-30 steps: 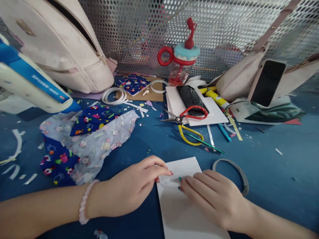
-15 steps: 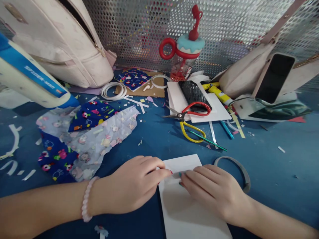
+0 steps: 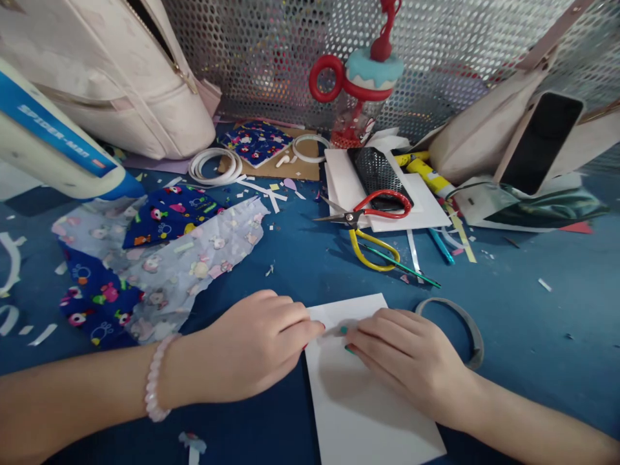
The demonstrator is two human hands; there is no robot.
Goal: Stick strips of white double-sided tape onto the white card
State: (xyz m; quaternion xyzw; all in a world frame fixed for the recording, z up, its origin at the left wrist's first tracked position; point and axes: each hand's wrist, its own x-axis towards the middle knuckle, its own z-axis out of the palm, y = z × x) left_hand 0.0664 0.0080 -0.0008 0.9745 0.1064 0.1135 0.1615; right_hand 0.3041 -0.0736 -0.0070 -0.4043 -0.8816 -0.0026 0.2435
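The left hand (image 3: 242, 345), curled, reaches in from eight o'clock; the right hand (image 3: 411, 365), fingers bunched, from four. Both touch the white sheet (image 3: 358, 413) near its far end; whether either pinches it I can't tell. The left forefinger now reaches less far across than a second ago. The sheet lies at half past five on the table (image 3: 547, 361), smooth, shadowed below the fingertips.

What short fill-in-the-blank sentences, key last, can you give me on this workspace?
The pale pink beaded bracelet circles the ____ arm.
The flat rectangular sheet under the right hand is coloured ____.
The dark-bladed metal scissors have one red handle and one ____ handle.
The clear red-handled cup has a light ____ lid top.
Missing words: left; white; yellow; blue.
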